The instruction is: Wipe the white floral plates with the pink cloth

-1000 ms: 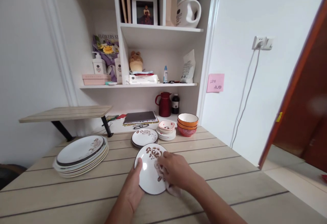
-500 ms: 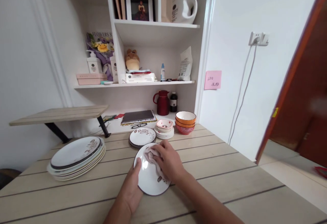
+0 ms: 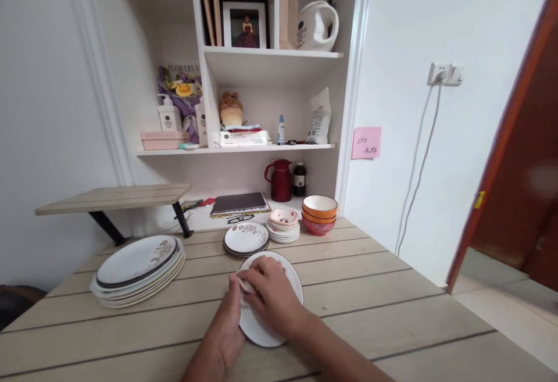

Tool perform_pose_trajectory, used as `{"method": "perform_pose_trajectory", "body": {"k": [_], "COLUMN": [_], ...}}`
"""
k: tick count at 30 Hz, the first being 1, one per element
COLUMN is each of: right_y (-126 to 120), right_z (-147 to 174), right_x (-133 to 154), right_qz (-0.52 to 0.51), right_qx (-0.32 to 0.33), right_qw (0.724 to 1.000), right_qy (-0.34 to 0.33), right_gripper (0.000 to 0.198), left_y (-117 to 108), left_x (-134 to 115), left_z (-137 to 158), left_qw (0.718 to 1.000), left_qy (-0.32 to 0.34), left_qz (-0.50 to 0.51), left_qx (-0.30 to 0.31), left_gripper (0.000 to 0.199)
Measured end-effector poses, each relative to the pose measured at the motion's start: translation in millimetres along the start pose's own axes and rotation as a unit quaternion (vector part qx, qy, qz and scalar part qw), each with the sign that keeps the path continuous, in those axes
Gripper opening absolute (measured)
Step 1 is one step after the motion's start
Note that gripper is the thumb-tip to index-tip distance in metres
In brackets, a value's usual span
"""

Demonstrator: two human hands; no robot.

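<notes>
While the left hand's grip [image 3: 226, 317] holds a round, dark-rimmed white plate [image 3: 258, 328] over the pale, dark-lined wooden desk [image 3: 370, 289], the right hand [image 3: 275, 296] holds a crumpled whitish cloth [image 3: 246, 290] against it. Beyond the plate rise white shelves [image 3: 270, 150] and, rightward, a white wall [image 3: 394, 33] bearing a pink note [image 3: 366, 143].

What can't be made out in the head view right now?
All in the head view:
Held plate: much of its face, covered by the right hand.
Cloth: its full shape, hidden under the right hand.
Left hand: most of its fingers, hidden by the plate.
Pink note: lower writing, too small to read.
Dark item: cut off by the left edge.
</notes>
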State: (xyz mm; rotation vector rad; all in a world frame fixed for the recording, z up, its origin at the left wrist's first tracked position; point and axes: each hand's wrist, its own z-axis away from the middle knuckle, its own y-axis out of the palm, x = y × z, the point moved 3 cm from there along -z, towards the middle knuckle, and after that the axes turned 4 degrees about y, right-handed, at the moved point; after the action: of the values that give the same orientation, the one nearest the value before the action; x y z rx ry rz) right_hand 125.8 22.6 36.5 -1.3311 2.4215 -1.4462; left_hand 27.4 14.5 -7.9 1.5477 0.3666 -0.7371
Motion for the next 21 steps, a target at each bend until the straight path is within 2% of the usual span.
{"method": "perform_pose_trajectory", "body": {"k": [4, 7, 11, 13, 16, 21], "right_y": [-2, -15, -39, -48, -55, -57], "right_z": [8, 15, 19, 19, 17, 11], "right_x": [2, -7, -21, -27, -33, -48], "right_qz": [-0.015, -0.058, -0.100, -0.081, -0.040, 0.044], "right_qx": [0.112, 0.237, 0.317, 0.312, 0.272, 0.137], "right_qw": [0.991, 0.962, 0.940, 0.946, 0.961, 0.988], "right_qy": [-0.078, -0.121, -0.078, -0.032, -0.004, 0.053], "right_gripper": [0.029, 0.031, 0.037, 0.039, 0.040, 0.039], "left_y": [-8, -8, -3, -2, -4, -5], "left_x": [0, -2, -4, -4, -3, -5], "left_z": [-3, -1, 1, 0, -1, -1], "left_qw": [0.999, 0.998, 0.999, 0.999, 0.999, 0.998], "left_qy": [-0.030, -0.054, -0.039, -0.037, -0.033, -0.020], "left_qz": [0.017, 0.007, -0.005, -0.018, -0.036, -0.031], "left_qx": [0.016, 0.013, 0.012, 0.001, -0.016, -0.042], "left_gripper": [0.066, 0.066, 0.063, 0.061, 0.061, 0.061]}}
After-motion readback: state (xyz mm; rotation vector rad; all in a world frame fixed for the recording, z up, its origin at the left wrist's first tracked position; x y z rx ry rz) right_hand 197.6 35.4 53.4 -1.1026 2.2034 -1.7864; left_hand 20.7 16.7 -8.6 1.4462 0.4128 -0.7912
